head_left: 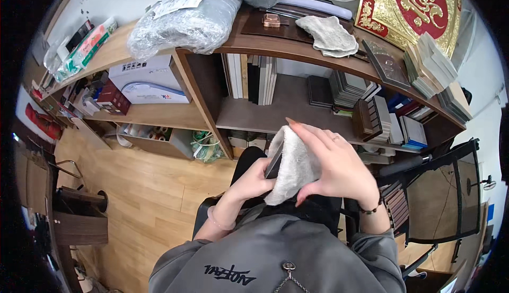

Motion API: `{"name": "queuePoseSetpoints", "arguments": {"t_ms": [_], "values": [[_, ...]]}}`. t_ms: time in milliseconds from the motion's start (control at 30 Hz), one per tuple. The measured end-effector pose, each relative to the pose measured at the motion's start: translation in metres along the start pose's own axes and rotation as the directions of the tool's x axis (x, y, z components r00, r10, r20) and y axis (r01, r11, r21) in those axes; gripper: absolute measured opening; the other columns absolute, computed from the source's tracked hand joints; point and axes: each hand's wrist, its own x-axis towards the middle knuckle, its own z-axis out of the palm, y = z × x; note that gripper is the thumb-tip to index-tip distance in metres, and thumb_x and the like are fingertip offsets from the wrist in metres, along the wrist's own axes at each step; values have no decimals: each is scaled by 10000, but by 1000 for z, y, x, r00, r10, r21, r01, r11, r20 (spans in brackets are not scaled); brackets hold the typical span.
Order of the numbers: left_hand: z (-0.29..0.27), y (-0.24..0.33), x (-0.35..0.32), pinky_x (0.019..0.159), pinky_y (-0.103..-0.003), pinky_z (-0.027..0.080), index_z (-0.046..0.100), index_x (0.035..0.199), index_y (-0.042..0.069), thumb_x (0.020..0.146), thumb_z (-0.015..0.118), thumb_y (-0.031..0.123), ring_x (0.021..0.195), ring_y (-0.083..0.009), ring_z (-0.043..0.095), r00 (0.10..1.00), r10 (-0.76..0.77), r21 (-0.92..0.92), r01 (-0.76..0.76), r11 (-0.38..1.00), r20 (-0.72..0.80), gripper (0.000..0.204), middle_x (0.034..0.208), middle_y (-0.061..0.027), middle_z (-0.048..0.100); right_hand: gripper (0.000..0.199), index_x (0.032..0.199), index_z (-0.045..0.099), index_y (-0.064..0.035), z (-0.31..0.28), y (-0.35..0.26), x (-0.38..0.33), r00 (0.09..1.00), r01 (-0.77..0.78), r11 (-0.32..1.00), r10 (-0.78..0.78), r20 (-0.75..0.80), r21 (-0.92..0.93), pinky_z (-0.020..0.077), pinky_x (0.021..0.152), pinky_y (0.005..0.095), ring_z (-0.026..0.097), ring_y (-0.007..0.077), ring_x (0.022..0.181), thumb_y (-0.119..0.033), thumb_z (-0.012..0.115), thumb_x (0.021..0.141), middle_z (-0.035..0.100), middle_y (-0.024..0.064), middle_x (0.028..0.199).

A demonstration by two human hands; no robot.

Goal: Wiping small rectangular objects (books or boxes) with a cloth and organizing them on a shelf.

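Note:
In front of my chest, my left hand (252,181) grips a thin dark flat piece (274,164) by its near left side, fingers closed round it. A whitish-grey cloth (296,170) covers most of that piece, so its full shape and kind are hidden. My right hand (342,166) holds the cloth against it from the right, fingers over the top edge and thumb at the lower edge. The piece is tilted on edge above my lap.
Ahead stands a brown shelf unit (265,114) with sample slabs and books. On its top lie a bubble-wrapped package (185,23), a second cloth (330,36), a small copper-coloured block (271,20) and a gold-and-red panel (411,4). A mesh-backed chair (442,197) is at right.

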Motion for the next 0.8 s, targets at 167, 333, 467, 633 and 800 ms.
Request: {"name": "queuePoseSetpoints", "arguments": {"t_ms": [167,333,467,633,800], "values": [[-9,-1,1,801,-234,444,573,1090,-49,827,631,80,903,-69,542,985,-136,-16,139,990,106,298,967,-27,630,846,1309,432,-71,20,12,-8,981,-163,981,173,91,-102,461,868,363,573,292,1071,-256,813,576,578,155,1160],[-10,20,1,821,-245,443,572,1097,-41,874,606,133,925,-84,547,927,-355,272,314,910,120,285,1001,-45,628,855,1368,348,-138,13,44,-4,974,-149,964,105,201,220,501,754,362,629,328,933,-208,771,628,618,163,1059],[-12,6,-5,808,-233,441,570,1099,-29,895,591,188,902,-70,535,982,-16,65,4,998,188,300,984,-28,615,695,1316,437,-137,18,28,-13,999,-48,925,42,24,377,505,717,371,645,329,864,-141,710,677,645,154,976],[-16,3,-5,805,-223,437,570,1105,-19,897,594,217,898,-66,533,976,-29,48,19,999,214,316,978,-27,612,563,1245,511,-101,25,27,-14,981,-190,937,166,105,292,507,710,376,651,330,811,-115,669,705,653,152,931],[-20,-3,0,846,-246,437,574,1121,3,900,590,225,959,-81,540,943,-274,-34,285,958,191,313,1035,-47,616,433,1232,503,-61,40,66,-22,901,-362,890,411,-142,276,497,766,366,642,269,856,-145,589,817,653,81,972]]}}
